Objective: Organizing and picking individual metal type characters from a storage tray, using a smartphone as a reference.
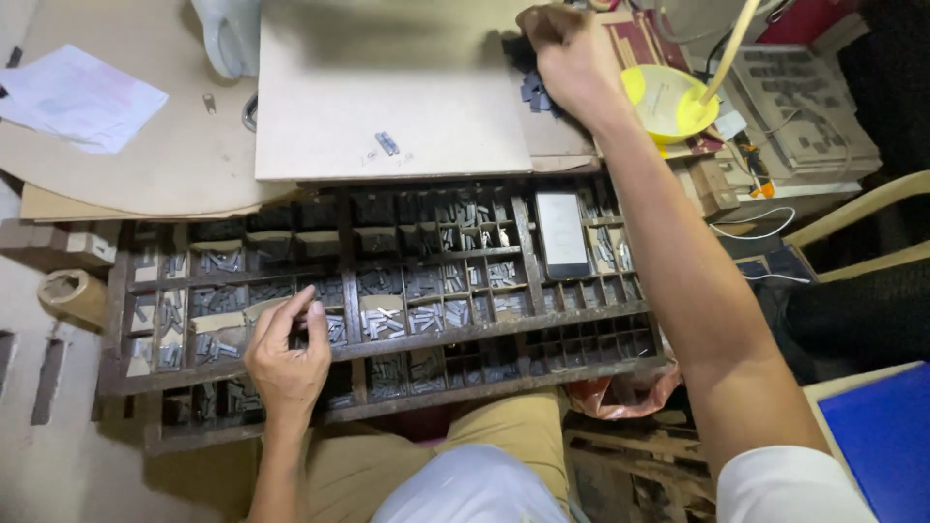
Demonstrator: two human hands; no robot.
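Wooden type case (528, 323) runs long axis left to right; left hand (287, 360) pinches into a compartment (fingers curled), right hand (572, 60) fisted over dark type (535, 92).

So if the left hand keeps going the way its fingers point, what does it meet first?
The left hand points up and right over the wooden tray. It would likely meet the metal pieces in the next compartments first, though depth is unclear.
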